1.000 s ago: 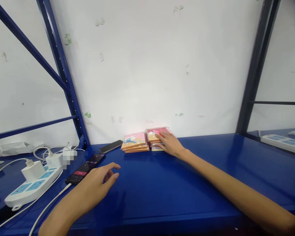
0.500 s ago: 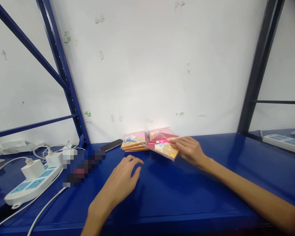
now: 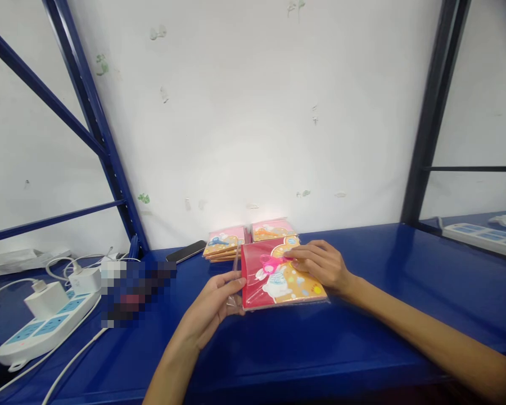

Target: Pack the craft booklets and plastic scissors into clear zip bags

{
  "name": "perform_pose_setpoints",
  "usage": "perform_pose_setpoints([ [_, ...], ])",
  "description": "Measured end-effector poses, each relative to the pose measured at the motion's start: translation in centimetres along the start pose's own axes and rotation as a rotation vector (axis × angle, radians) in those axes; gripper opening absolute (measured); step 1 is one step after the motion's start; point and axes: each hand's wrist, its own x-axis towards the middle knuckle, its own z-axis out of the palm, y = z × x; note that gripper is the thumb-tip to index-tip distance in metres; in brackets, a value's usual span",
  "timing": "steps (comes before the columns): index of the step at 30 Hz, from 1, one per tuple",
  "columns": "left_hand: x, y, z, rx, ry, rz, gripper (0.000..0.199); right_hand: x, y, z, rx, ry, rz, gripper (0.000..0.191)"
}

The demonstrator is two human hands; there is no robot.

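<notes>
A clear plastic packet (image 3: 257,295) is held up over the table between my two hands. Inside lie pink scissors (image 3: 271,263) on a red and orange cover with a white cartoon animal. My left hand (image 3: 219,298) grips its left edge, thumb in front, where loose clear film sticks out. On the right side, the fingers of my right hand (image 3: 324,265) close on the packet's face and edge near the scissors. Behind it stand two piles of similar packets: the left pile (image 3: 223,242) shows blue scissors on top, the right pile (image 3: 274,229) orange ones.
A dark phone (image 3: 186,251) lies left of the piles on the blue tabletop (image 3: 362,332). Farther left are a white power strip (image 3: 46,329) with chargers and cables, and a pixelated dark object (image 3: 141,289). Blue rack posts stand before the white wall.
My right hand has brought the packet nearer, turning its face toward me. My left hand has moved up and taken hold of its left edge. The right pile now shows more fully.
</notes>
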Motion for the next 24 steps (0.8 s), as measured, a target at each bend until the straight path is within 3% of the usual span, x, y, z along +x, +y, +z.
perform_pose_setpoints([
  [2, 0.1, -0.1, 0.2, -0.106, -0.031, 0.008, 0.044, 0.0, 0.0, 0.4, 0.014, 0.135, 0.096, 0.010],
  [3, 0.1, -0.1, 0.4, -0.133, -0.030, 0.017, 0.045, 0.1, -0.1, 0.6, 0.046, 0.210, 0.190, 0.017],
  [5, 0.2, 0.0, 0.4, -0.158, 0.003, 0.027, 0.048, 0.4, -0.2, 1.1, 0.230, 0.278, 0.446, 0.050],
  [8, 0.2, 0.2, 0.2, -0.140, 0.035, 0.042, 0.051, 0.9, -0.4, 1.7, 0.842, 0.054, 0.756, 0.062],
  [10, 0.2, 0.1, 0.0, -0.079, 0.027, 0.033, 0.054, 0.9, -0.6, 2.0, 1.227, -0.137, 0.834, 0.066],
  [12, 0.2, 0.0, -0.1, -0.002, 0.007, 0.013, 0.058, 0.5, -0.8, 2.3, 1.412, -0.222, 0.885, 0.058],
  [15, 0.4, -0.2, 0.0, 0.045, 0.007, 0.015, 0.060, -0.2, -0.9, 2.8, 1.459, -0.179, 0.957, 0.043],
  [19, 0.8, -0.4, 0.0, 0.082, 0.197, 0.150, 0.074, -0.2, -0.7, 3.0, 1.471, -0.109, 1.007, 0.042],
  [22, 1.1, -0.7, 0.0, 0.197, 0.252, 0.277, 0.055, 0.1, -0.9, 2.9, 1.479, -0.086, 1.024, 0.041],
  [24, 1.3, -0.9, 0.0, 0.300, 0.262, 0.286, 0.035, 0.2, -1.1, 2.8, 1.476, -0.083, 1.026, 0.042],
])
